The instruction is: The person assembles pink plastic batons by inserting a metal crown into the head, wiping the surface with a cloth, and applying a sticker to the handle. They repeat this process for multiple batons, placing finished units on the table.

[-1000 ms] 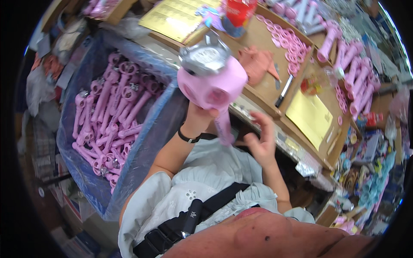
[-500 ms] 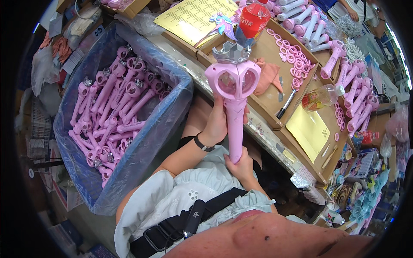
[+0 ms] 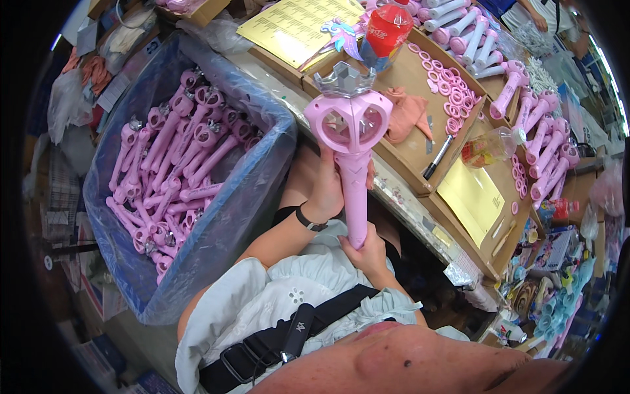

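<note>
A pink toy wand (image 3: 355, 180) stands nearly upright before me, its round windowed head topped by a silver crown. My left hand (image 3: 326, 186) is closed around the upper handle, just under the head; the fingers pass behind it, with some tips showing on the right side. At the bottom end of the handle my right hand (image 3: 368, 253) grips with thumb and fingers. Left of me, a bin (image 3: 262, 180) lined with blue plastic holds many similar pink wands (image 3: 174, 154), several with silver crowns.
On the bench to my right are cardboard trays (image 3: 430, 184), pink rings (image 3: 454, 98), an orange cloth (image 3: 405, 117), a black marker (image 3: 438, 156) and yellow sheets (image 3: 474, 200). A red-labelled bottle (image 3: 387, 33) and a tipped clear bottle (image 3: 489, 148) are there too. More pink wands (image 3: 550, 151) lie farther right.
The wand's head has tilted slightly left and turned a little, showing its front windows at a different angle. Both hands keep their hold.
</note>
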Demonstrator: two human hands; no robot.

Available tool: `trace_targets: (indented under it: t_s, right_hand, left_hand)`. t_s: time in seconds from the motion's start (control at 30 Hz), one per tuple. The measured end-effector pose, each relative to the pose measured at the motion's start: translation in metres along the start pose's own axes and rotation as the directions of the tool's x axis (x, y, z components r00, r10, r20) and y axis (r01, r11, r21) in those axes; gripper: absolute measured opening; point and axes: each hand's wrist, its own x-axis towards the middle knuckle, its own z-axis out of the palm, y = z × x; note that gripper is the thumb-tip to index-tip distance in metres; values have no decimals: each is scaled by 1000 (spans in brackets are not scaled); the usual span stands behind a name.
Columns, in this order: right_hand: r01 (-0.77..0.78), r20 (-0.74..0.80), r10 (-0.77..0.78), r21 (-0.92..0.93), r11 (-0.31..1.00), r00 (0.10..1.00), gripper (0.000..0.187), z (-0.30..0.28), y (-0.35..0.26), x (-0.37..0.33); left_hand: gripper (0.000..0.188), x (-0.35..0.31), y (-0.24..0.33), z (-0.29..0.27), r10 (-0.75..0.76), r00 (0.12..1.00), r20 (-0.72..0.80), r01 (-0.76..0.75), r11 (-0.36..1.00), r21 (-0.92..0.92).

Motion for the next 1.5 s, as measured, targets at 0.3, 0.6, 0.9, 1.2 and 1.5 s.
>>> trace_targets:
  t_s: [0.3,0.6,0.9,1.2,1.5]
  right_hand:
    - [104,-49,-107,-74,992,993,52,-1,-3,1]
    - [-39,49,39,1,999,998,55,-2,-3,0]
    - [-59,84,50,109,992,995,59,-6,-9,-2]
    - [-120,203,37,413,903,978,67,-5,0,-7]
    - [-157,335,-5,455,877,942,73,-24,5,-17]
  left_hand:
    - [73,0,4,1,-47,999,-16,45,992,-122]
    - [72,4,5,-2,-47,996,-80,42,997,-67]
    - [70,8,9,-7,-60,991,-120,48,993,-105]
    - [67,11,16,-13,-102,986,-131,78,982,-174]
    - [63,14,27,-13,-112,987,-119,100,990,-100]
